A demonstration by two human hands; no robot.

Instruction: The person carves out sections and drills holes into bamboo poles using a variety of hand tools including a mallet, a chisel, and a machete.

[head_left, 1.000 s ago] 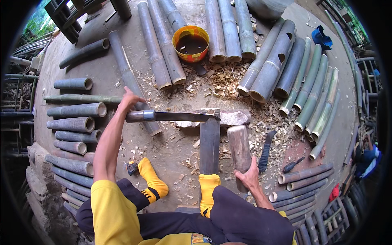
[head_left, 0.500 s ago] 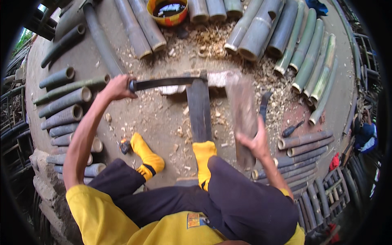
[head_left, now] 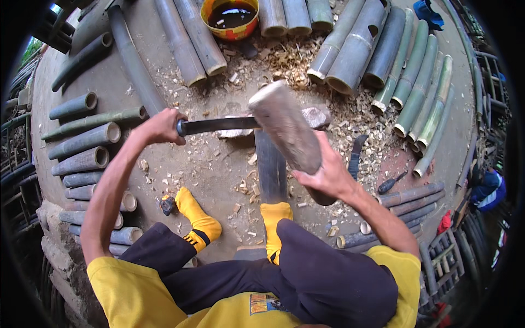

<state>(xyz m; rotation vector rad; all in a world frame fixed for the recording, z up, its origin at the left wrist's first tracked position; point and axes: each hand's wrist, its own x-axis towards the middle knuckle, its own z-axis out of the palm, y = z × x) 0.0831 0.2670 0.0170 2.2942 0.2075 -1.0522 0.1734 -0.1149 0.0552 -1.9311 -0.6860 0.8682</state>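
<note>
Head view: right hand [head_left: 328,169] grips wooden mallet [head_left: 286,124] (tilted).

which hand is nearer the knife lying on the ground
Right. The right hand, gripping the wooden club, appears just left of the knife; the left hand is much farther left.

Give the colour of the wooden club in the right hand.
The club is greyish brown with a paler end, clearest in the head view.

The left arm [head_left: 108,188] reaches forward, wrist [head_left: 141,134] bent inward, the left hand [head_left: 164,126] curled. The right arm [head_left: 383,218] slants forward and inward; the right hand [head_left: 331,174] is wrapped in a grip, thumb [head_left: 305,178] leftward.
</note>
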